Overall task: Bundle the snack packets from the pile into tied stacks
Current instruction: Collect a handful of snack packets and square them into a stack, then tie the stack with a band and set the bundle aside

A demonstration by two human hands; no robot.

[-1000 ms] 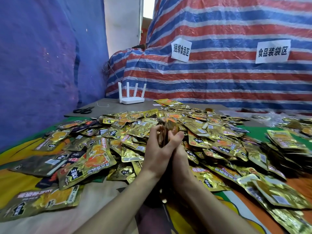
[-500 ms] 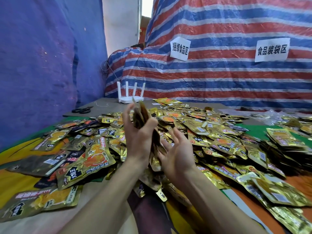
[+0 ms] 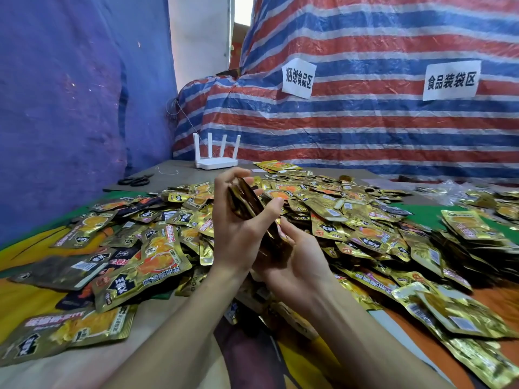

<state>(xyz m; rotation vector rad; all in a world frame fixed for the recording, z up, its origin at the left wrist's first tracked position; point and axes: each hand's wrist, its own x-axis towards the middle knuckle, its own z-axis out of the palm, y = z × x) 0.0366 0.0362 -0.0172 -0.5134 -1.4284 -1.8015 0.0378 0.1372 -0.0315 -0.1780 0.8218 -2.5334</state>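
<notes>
A wide pile of gold snack packets [image 3: 331,214] covers the table in front of me. My left hand [image 3: 238,234] is raised over the pile and grips a small stack of packets [image 3: 247,202] edge-on, fingers curled over its top and thumb against its right side. My right hand [image 3: 297,256] sits just below and to the right, palm up, with its fingers curled under the lower end of the same stack. Both forearms reach in from the bottom of the view.
Black scissors [image 3: 134,180] and a white router [image 3: 216,161] lie on the bare board at the back left. A striped tarp with two paper signs [image 3: 299,78] hangs behind the table. More packets are heaped at the right edge [image 3: 477,231].
My left hand lifted the stack out of my pressed-together hands, then came down a little. My right hand opened, then closed in under the stack's lower end.
</notes>
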